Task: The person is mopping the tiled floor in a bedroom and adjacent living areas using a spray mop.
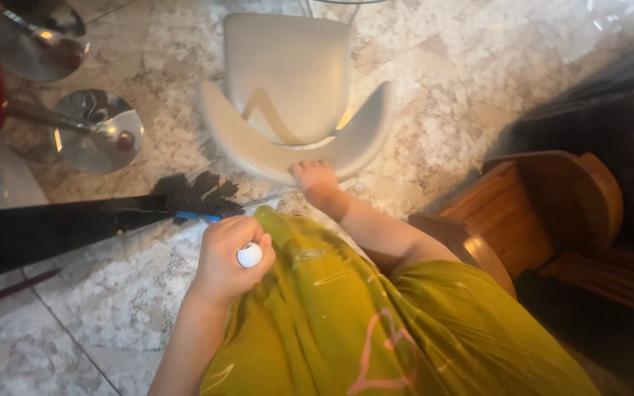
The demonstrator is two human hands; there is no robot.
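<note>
Two bare hands show in the head view, and each one is busy with a different thing. The left hand [227, 258] is closed in a fist around the handle of a duster with a white round knob at its end, a thin blue stem and a dark feathery head [201, 193]. The white knob sticks out of the fist on the thumb side, and the blue stem comes out on the far side of the fingers. The dark head lies just beyond this hand, low over the marble floor [111, 293], and I cannot tell if it touches the floor.

The right hand [314, 176] reaches further forward. Its fingers are stretched and lie close together, with the tips resting on the front edge of a cream-coloured stool with a curved low backrest and a padded seat [288, 88]. This hand holds nothing; it only presses or leans on the stool's rim. The duster head is to the left of this hand, near but apart.

Both forearms come out over a yellow-green cloth garment with pink and white line drawings [346, 330], which fills the lower middle. Right of the arms stands a brown wooden chair with a rounded back [552, 198]. At the upper left are two shiny round metal bases [100, 132] of other stools, and a dark flat panel [45, 227] runs along the left edge.
</note>
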